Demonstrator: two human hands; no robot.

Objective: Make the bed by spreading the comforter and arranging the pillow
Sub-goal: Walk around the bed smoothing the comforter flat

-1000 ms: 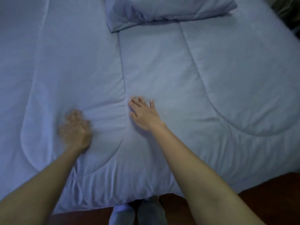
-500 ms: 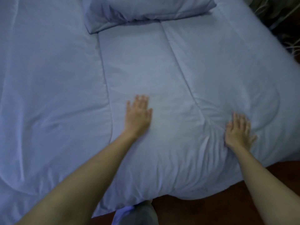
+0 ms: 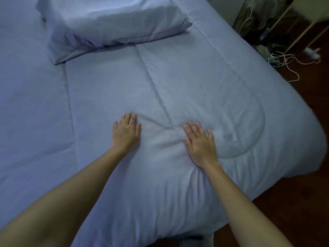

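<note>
A pale blue quilted comforter [image 3: 204, 82] covers the bed and hangs over its near edge. A matching pillow [image 3: 114, 20] lies flat at the far end, a little left of centre. My left hand [image 3: 126, 134] rests palm down on the comforter near the middle, fingers spread. My right hand [image 3: 200, 143] presses flat beside it, about a hand's width to the right, fingers apart. Small creases bunch between and below the two hands. Neither hand holds any cloth.
Dark wooden floor [image 3: 293, 202] shows at the bed's right and near sides. White cables [image 3: 292, 63] and clutter lie on the floor by the far right corner, beside pale furniture legs [image 3: 302, 31]. The comforter's right corner [image 3: 313, 139] droops off the mattress.
My right hand has slid left from the right edge toward the middle, close to my left hand. The view has shifted right and up, showing more pillow and floor.
</note>
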